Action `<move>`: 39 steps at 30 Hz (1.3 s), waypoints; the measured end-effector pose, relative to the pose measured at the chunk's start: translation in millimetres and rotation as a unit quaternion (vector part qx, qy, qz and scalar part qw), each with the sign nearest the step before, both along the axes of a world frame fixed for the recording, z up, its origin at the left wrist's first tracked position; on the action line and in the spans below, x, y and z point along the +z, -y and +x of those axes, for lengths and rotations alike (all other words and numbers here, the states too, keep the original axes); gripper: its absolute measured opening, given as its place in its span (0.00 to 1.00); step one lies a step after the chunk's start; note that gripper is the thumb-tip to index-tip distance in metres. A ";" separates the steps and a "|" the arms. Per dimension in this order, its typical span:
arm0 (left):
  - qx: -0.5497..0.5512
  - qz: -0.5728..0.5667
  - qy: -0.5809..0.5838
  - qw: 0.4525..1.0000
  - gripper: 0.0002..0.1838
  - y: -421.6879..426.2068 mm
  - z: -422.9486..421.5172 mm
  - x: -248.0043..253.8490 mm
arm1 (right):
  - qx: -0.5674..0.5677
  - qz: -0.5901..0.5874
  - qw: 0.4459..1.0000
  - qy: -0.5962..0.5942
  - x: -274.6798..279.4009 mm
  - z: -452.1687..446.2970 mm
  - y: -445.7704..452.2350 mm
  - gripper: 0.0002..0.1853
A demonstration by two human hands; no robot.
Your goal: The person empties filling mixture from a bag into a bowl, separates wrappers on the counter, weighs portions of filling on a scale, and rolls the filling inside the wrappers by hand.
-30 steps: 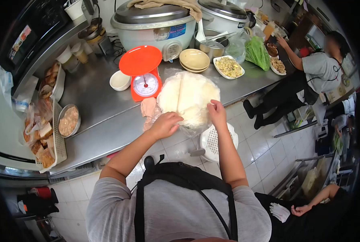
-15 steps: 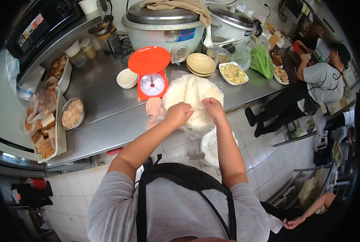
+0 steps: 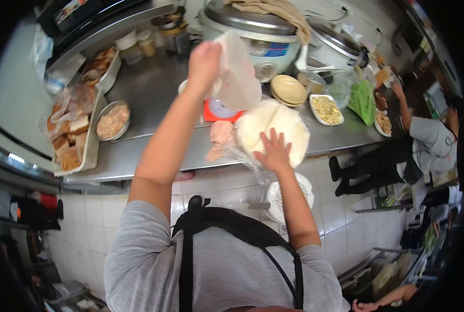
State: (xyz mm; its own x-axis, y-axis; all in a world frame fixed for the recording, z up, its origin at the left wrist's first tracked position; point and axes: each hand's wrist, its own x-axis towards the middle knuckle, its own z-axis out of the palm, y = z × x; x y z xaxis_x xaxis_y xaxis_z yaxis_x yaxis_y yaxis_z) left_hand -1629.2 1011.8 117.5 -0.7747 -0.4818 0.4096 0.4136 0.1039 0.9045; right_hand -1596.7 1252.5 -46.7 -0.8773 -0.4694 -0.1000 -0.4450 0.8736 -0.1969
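Observation:
My left hand [image 3: 204, 65], raised over the counter, is closed on the edge of a thin pale sheet [image 3: 238, 73], which hangs down in front of the red scale [image 3: 221, 112]. Fingers spread, my right hand [image 3: 274, 151] lies on the near part of a round stack of pale sheets [image 3: 265, 117] at the counter's front edge. Clear plastic [image 3: 245, 156] sticks out from under the stack. A crumpled pink cloth or glove [image 3: 221, 136] lies to its left.
Behind stand a large rice cooker [image 3: 263, 39], yellowish bowls [image 3: 288, 89], a dish of chopped food [image 3: 326, 109] and green leaves [image 3: 363, 101]. At left are a bread basket [image 3: 94, 140] and a bowl of pinkish filling [image 3: 113, 122]. A co-worker [image 3: 432, 140] stands at right.
My left hand has lifted a pale sheet up and to the left, off the stack. My right hand has opened and now rests flat on the stack. The view has shifted.

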 end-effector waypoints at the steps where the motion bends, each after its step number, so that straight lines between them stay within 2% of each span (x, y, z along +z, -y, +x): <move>1: -0.026 0.029 0.016 0.999 0.11 17.6 11.0 20.9 | -0.007 0.015 1.000 0.013 5.8 -2.0 0.8 0.37; 3: -0.098 -0.005 0.086 0.991 0.10 46.0 40.9 50.7 | -0.030 0.108 0.992 0.062 32.3 -4.4 10.9 0.43; 5: -0.146 -0.059 0.155 0.975 0.10 70.1 69.3 66.3 | -0.054 -0.047 0.996 0.057 66.9 0.6 27.5 0.50; 6: -0.161 -0.098 0.189 0.964 0.10 76.8 83.9 69.5 | 0.036 -0.168 0.984 0.051 82.1 5.2 42.2 0.52; 8: -0.234 -0.136 0.221 0.937 0.10 94.5 106.2 66.1 | 0.197 -0.398 0.895 0.039 103.0 11.9 77.3 0.55; 11: -0.318 -0.100 0.228 0.915 0.10 120.5 138.0 57.9 | 0.294 -0.527 0.789 0.115 83.5 19.2 153.2 0.56; 14: -0.337 -0.012 0.248 0.908 0.10 161.7 156.8 37.4 | 0.303 -0.536 0.699 0.364 55.3 27.6 220.4 0.49; 16: -0.303 0.007 0.264 0.916 0.10 191.0 166.4 19.1 | 0.233 -0.443 0.727 0.470 57.5 34.7 244.0 0.41; 17: -0.256 -0.052 0.282 0.923 0.09 208.7 169.6 10.3 | 0.195 -0.394 0.735 0.516 58.7 36.5 254.9 0.36; 19: -0.160 -0.167 0.310 0.922 0.08 242.4 175.9 -8.9 | 0.172 -0.391 0.784 0.451 60.0 25.8 265.1 0.25; 20: -0.142 -0.138 0.303 0.932 0.07 253.9 179.6 -19.5 | 0.159 -0.386 0.806 0.419 60.1 19.1 266.7 0.19; 22: -0.132 -0.129 0.272 0.944 0.06 265.3 185.0 -34.8 | 0.129 -0.400 0.869 0.261 72.3 13.7 268.2 0.10; 24: -0.131 -0.147 0.232 0.953 0.06 272.0 188.3 -55.3 | 0.152 -0.338 0.926 0.067 98.4 28.5 263.2 0.08; 25: -0.106 -0.208 0.193 0.953 0.04 269.0 194.7 -62.5 | 0.161 -0.299 0.940 -0.031 105.1 38.0 260.3 0.08; 28: -0.055 -0.349 0.096 0.931 0.04 256.5 220.7 -95.2 | 0.259 -0.256 0.914 -0.180 78.7 65.7 246.3 0.11; 30: -0.057 -0.403 0.071 0.911 0.06 259.9 237.4 -142.7 | 0.274 -0.225 0.921 -0.164 28.0 75.2 241.7 0.13; 33: -0.004 -0.454 0.164 0.876 0.07 247.6 269.9 -197.5 | 0.274 -0.202 0.929 -0.143 -35.8 87.4 235.6 0.13; 39: 0.048 -0.451 0.163 0.876 0.07 232.8 294.8 -213.5 | 0.237 -0.231 0.934 -0.132 -50.5 94.7 228.3 0.13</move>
State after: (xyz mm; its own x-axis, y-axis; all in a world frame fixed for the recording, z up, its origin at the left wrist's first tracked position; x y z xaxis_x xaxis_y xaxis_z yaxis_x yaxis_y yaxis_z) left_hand -1334.4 779.0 -96.0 -0.8952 -0.1451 0.4214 0.0987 0.8575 0.5049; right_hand -1502.0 1024.3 -97.2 -0.5255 -0.7512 0.3994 -0.8465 0.4147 -0.3337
